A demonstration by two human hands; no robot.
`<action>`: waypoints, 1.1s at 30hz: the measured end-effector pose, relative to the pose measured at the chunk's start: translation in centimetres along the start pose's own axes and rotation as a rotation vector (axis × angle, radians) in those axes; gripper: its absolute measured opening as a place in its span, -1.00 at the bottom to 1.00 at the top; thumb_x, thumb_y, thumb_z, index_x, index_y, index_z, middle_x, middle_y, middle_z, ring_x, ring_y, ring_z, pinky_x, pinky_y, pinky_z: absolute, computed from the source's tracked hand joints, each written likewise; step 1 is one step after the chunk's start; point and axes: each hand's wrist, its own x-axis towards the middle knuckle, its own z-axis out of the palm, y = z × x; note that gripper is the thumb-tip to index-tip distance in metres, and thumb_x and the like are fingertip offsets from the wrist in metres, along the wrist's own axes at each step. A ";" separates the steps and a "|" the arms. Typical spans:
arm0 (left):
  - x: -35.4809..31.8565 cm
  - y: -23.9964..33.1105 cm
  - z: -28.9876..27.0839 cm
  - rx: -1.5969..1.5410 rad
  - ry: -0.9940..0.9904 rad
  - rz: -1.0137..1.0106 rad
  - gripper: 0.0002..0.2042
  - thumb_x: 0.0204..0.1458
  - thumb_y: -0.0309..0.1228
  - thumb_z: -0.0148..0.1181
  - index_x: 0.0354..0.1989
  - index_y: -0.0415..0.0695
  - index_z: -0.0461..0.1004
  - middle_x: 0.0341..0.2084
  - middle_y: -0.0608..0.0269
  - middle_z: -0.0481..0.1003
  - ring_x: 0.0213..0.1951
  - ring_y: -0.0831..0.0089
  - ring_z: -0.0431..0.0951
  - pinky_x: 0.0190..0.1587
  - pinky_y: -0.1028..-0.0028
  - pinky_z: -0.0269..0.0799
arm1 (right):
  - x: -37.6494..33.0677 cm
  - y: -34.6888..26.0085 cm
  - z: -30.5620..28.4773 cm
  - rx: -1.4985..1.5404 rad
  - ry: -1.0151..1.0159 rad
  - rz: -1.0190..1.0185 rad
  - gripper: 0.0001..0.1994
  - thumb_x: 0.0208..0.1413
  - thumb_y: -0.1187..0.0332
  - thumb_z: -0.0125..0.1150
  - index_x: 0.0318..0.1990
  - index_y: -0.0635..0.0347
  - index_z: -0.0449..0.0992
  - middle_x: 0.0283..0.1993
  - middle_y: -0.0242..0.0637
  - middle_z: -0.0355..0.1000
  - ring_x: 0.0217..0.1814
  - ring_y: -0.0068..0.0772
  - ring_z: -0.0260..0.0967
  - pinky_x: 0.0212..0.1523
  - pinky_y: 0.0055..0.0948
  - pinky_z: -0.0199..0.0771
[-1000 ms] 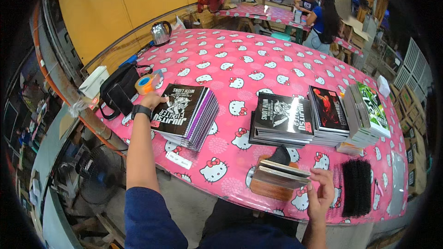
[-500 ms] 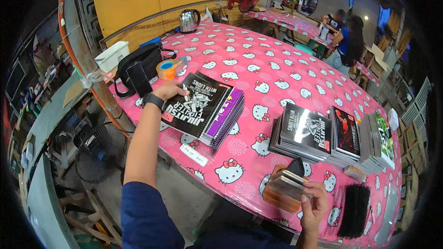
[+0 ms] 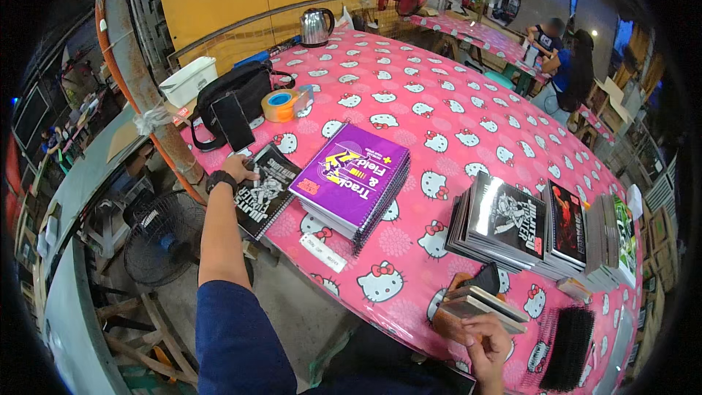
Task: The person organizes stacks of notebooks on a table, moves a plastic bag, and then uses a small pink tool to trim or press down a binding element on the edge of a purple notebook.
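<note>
Notebook (image 3: 270, 189) shifted, left fingers (image 3: 248, 174) pinching it, arm outstretched, right fingers (image 3: 481, 328) half-curled, hold unclear

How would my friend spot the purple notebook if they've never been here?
Find the big pink table with cat faces. On its near left part, just right of the black notebook at the left hand, sits a notebook pile. The purple notebook lies on top, its purple cover unlike the black one beside it.

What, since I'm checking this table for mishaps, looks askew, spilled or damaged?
Only mildly odd: the black notebook in the left hand is beside the purple-topped stack, right at the edge of the table, out of line with it. No spill or damage shows.
</note>
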 end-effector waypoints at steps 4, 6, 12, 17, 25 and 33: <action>0.0 -0.9 2.1 0.007 0.244 0.009 -0.42 -0.34 -0.11 0.38 -0.08 -0.10 0.43 -0.07 0.07 0.38 -0.02 0.13 0.37 -0.02 0.19 0.31 | 0.5 -0.4 1.4 -0.014 -0.072 -0.024 -0.91 -0.10 0.46 0.16 -0.42 0.29 0.45 -0.34 -0.13 0.44 -0.30 -0.33 0.35 -0.23 -0.43 0.29; 0.5 3.6 5.5 0.202 0.219 -0.013 -0.48 -0.07 -0.06 0.12 0.10 0.09 0.28 0.12 0.24 0.21 0.16 0.25 0.16 0.10 -0.13 0.04 | 0.5 -0.1 0.9 -0.076 -0.061 -0.016 -0.90 -0.13 0.51 0.17 -0.39 0.28 0.47 -0.30 -0.15 0.45 -0.27 -0.32 0.38 -0.20 -0.41 0.32; -0.7 2.1 5.3 0.104 0.107 0.288 -0.54 0.13 -0.21 -0.18 0.15 -0.20 0.17 0.08 -0.04 0.26 0.14 0.01 0.19 0.19 0.20 0.04 | 1.3 0.7 1.3 -0.052 -0.212 -0.136 -0.85 -0.09 0.53 0.15 -0.30 0.24 0.50 -0.27 -0.26 0.46 -0.27 -0.29 0.41 -0.23 -0.34 0.36; -2.7 3.4 4.8 0.368 0.334 0.267 -0.56 0.08 -0.32 -0.05 0.13 -0.22 0.20 0.13 -0.14 0.16 0.17 -0.06 0.11 0.20 0.10 0.00 | 1.0 0.3 -1.6 -0.052 -0.171 -0.222 -0.90 -0.03 0.48 0.14 -0.33 0.24 0.48 -0.36 -0.26 0.41 -0.31 -0.23 0.39 -0.27 -0.38 0.37; -22.0 19.6 4.6 -0.227 0.817 0.375 -0.70 0.10 -0.31 -0.04 -0.18 -0.36 0.38 -0.26 -0.16 0.43 -0.26 -0.06 0.40 -0.16 0.12 0.31 | -6.2 -2.7 -19.5 -0.587 0.623 0.065 -0.93 -0.11 0.48 0.21 -0.48 0.25 0.46 -0.47 -0.30 0.42 -0.39 -0.42 0.39 -0.36 -0.46 0.37; -27.2 20.7 10.3 -0.480 0.798 0.403 -0.60 0.11 -0.23 -0.01 -0.09 -0.39 0.32 -0.15 -0.15 0.36 -0.12 0.09 0.39 -0.06 0.28 0.32 | -21.1 10.7 -45.4 -1.308 0.726 0.708 -0.51 -0.25 0.14 0.35 -0.19 0.27 0.41 -0.16 -0.04 0.38 -0.09 -0.06 0.32 -0.04 -0.24 0.31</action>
